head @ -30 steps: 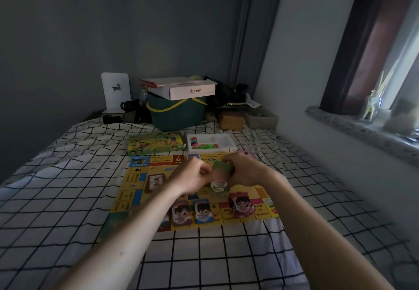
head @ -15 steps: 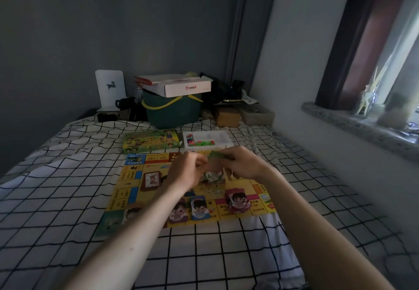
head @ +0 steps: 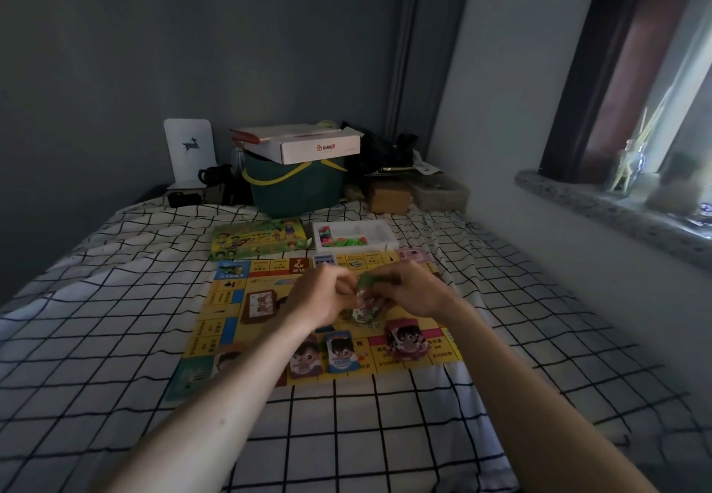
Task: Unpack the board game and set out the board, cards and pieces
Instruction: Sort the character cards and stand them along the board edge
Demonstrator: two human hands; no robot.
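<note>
Above the yellow game board [head: 231, 300] spread flat on the checked bed [head: 115, 338], our left hand [head: 321, 298] and right hand [head: 414, 290] pinch a small green card bundle [head: 366, 286] between curled fingers, apparently to unwrap it beside dealt character cards [head: 341, 350].

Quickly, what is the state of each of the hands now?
Left hand: closed, pinching the green packet.
Right hand: closed, gripping the same green packet.
</note>
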